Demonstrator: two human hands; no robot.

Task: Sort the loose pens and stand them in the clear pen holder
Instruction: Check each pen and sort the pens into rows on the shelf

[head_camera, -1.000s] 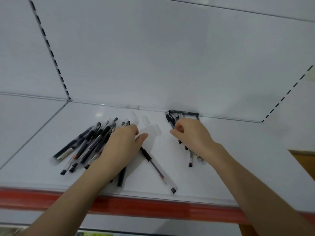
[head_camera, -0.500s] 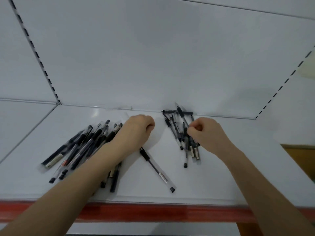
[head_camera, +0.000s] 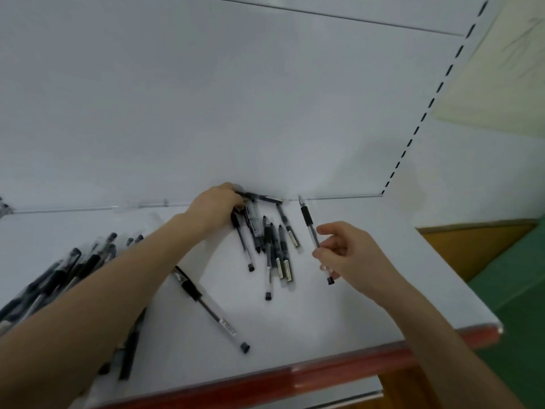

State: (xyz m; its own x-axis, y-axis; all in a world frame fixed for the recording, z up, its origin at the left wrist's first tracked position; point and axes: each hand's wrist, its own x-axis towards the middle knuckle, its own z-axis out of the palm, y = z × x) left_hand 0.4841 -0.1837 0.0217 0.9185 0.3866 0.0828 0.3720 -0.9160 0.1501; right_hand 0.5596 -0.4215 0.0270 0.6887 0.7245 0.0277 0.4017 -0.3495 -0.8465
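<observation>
While the right hand (head_camera: 348, 255) pinched one pen (head_camera: 312, 233) clear of the shelf (head_camera: 295, 335), the left hand (head_camera: 215, 203) lay over the middle pile (head_camera: 274, 249), its fingers hidden and its grip unclear. A careless drag could have rolled the single pen (head_camera: 211, 308) off the red edge (head_camera: 324, 370). No clear holder showed.

Bare shelf (head_camera: 306, 329) before pen pile (head_camera: 274, 246); back wall (head_camera: 265, 113) just behind.
</observation>
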